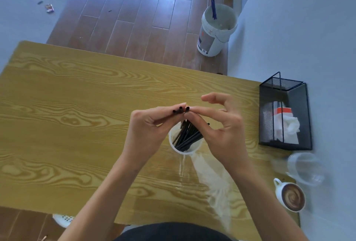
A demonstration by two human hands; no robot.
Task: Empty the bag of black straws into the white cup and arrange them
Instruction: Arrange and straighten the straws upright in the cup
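A: Where are the black straws (187, 136)?

B: Standing in the white cup (185, 149), just right of the frame's centre on the wood-grain tabletop (77, 115). They lean toward the upper left, and their tops reach up between both hands.

A: What are the hands doing?

B: The left hand (150, 127) pinches the tops of a few straws between thumb and fingertips; three open ends show just above its fingers. The right hand (221, 125) meets it from the right, thumb and a finger closed on the same cluster of tips, while its index finger is raised and free.

A: And the bag?

B: A clear plastic bag (212, 179) lies flat on the tabletop, running from the cup's base toward the lower right of the frame. It looks empty, though its far end is too blurred to be sure.

A: Anything else nearby?

B: At the right edge, a black mesh holder (285, 117) with white tissues inside. Below it a clear plastic cup (306, 169) lies on its side, and a latte cup (290, 196) sits in the lower right. A white bucket (215, 30) stands on the wooden floor at upper right.
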